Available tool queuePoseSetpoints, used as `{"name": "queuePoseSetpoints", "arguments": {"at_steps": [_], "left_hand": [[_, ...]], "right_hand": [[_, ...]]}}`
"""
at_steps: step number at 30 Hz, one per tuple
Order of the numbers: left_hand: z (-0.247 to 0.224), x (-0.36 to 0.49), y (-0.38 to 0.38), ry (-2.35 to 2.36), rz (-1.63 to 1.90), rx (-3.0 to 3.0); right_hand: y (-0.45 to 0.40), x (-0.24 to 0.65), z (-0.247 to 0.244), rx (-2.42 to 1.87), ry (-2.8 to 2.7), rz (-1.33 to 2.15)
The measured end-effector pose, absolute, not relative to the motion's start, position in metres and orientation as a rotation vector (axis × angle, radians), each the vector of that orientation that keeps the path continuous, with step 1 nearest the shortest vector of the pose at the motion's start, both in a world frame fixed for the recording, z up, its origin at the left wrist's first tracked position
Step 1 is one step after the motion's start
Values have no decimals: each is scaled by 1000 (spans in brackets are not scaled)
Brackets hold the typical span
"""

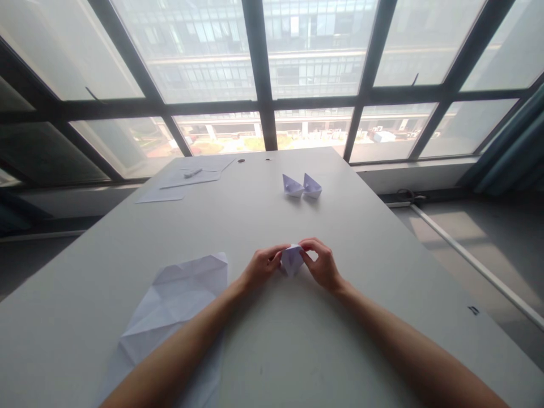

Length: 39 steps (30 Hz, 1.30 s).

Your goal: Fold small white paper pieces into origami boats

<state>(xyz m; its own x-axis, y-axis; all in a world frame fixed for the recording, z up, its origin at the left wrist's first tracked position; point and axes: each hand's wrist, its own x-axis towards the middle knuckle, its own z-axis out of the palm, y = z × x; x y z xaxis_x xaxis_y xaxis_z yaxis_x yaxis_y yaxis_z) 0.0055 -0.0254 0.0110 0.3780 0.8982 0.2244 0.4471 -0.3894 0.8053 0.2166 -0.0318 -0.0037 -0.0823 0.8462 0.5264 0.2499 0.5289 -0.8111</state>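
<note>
Between my two hands is a small folded piece of white paper [292, 262], roughly diamond-shaped, held just over the white table [340, 351]. My left hand [264, 265] pinches its left side, thumb and fingers closed on the edge. At the right side, my right hand [319, 262] grips the upper corner between thumb and forefinger. Farther up the table stand two folded paper boats, a left boat [293, 187] and a right boat [313, 187], side by side. A large creased white sheet [182, 294] lies under and beside my left forearm, which hides part of it.
Several flat paper sheets [165, 195] lie at the table's far left, with a small whitish object [193, 173] on top. Two small dark round spots sit near the far edge. A dark mark [473, 310] is on the right side. Large windows stand beyond the table.
</note>
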Motion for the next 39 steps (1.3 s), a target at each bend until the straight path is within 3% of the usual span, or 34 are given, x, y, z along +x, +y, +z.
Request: {"name": "queuePoseSetpoints", "arguments": {"at_steps": [10,15,24,32,39], "left_hand": [[11,0,-16,1145,905,1834],[5,-2,-17,1112,939,1682],[17,14,-29,967,1092,1434],[14,22,-36,914,1067,1315],[18,20,-32,1040,1049,1307]], "right_hand": [[-36,217,-3,-868,-2060,624],[-32,217,-3,-1015,-1745,753],[-36,209,17,-963,-1367,1340],[-28,202,23,-1063,-1367,1459],[-8,204,19,-1105,-1471,1355]]}}
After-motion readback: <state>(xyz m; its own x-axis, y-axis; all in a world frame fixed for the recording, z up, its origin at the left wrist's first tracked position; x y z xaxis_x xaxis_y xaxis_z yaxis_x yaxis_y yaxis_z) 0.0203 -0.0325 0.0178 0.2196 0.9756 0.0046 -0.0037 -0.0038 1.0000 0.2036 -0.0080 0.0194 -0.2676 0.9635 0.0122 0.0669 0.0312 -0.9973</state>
